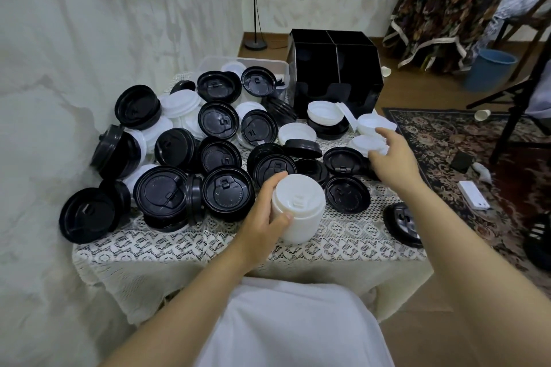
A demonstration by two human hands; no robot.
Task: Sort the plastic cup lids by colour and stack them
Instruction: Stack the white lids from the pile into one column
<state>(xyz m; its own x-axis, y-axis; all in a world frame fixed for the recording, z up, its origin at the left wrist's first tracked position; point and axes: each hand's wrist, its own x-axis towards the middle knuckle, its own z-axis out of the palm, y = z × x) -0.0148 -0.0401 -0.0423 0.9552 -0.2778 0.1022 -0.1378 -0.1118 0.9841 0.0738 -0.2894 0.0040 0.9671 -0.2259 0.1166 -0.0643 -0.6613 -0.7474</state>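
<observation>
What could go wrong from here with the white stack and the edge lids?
The white stack is tall and gripped only by the left hand at its side; pressing another lid on could tilt it.
The black lid at the table's right edge overhangs, and the right forearm passes right by it; a nudge may drop it.
The right hand reaches over loose white lids near that edge; one may slide off.
</observation>
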